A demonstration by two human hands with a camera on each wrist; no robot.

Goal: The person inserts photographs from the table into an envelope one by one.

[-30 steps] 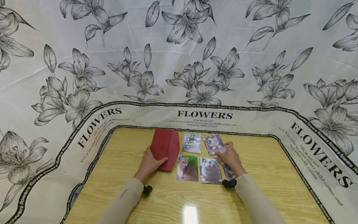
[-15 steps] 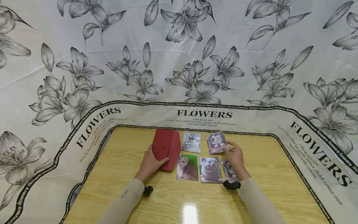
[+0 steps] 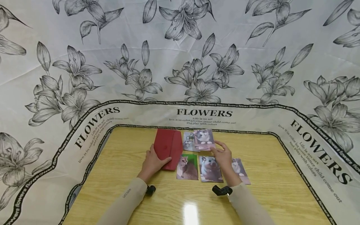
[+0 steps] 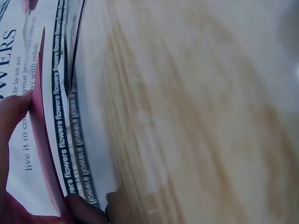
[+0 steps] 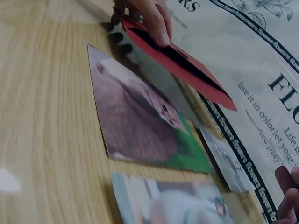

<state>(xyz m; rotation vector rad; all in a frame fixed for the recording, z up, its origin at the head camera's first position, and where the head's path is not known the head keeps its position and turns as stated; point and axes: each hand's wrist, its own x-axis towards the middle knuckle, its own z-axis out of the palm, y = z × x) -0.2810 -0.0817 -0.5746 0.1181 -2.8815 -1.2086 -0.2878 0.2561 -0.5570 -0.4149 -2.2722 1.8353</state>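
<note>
Head view, held photo [image 3: 204,137]: pinched by right hand [image 3: 224,156], between two and three o'clock of red envelope [image 3: 166,145];
Red envelope: gripped by left hand [image 3: 153,163]; gaping;
Photo transfer: apparently the step; next calls for aligning with gap.

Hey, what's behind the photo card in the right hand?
In the head view, another photo card: its left part shows. The held card covers its right part, which can't be seen.

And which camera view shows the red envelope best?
The head view: there the red envelope shows most of its broad face. The right wrist view shows its dark opening; the left wrist view, only a thin strip.
</note>
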